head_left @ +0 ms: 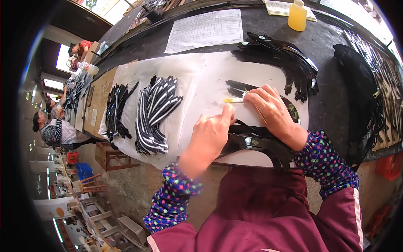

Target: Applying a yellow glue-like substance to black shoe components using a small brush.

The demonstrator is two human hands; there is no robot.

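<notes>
My right hand (270, 108) is closed, with a thin tan stick (261, 113) slanting out under its fingers. Just past its fingertips lies a narrow yellow-and-white piece (234, 101), whose kind I cannot make out. Close on the left, my left hand (212, 135) has its fingers curled in; whatever they pinch is hidden. Glossy black curved strips (252, 143) lie under and beside both hands at the near edge of the white sheet (201, 105). Dark strip ends (237, 87) show just beyond my right fingers.
Left on the sheet are a black-and-white striped bundle (153, 117) and a black bundle (119, 111). More black strips (285, 56) fan out at far right. Beyond stand a printed paper (205, 30) and a yellow liquid bottle (297, 17). A black mesh bag (357, 84) lies right.
</notes>
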